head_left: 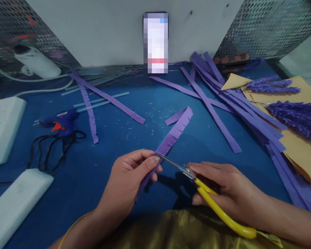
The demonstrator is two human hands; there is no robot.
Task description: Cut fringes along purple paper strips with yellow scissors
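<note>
My left hand pinches a long purple paper strip between thumb and fingers. The strip rises up and to the right, folds back at its far end, and has a fringed edge. My right hand grips yellow-handled scissors. Their metal blades point left and meet the strip right at my left thumb. Both hands hover low over the blue table, close to my body.
More purple strips lie across the right and back left. Finished purple sprigs rest on tan paper at the right. A blue glue gun with black cord, white power strips and a phone stand left and behind.
</note>
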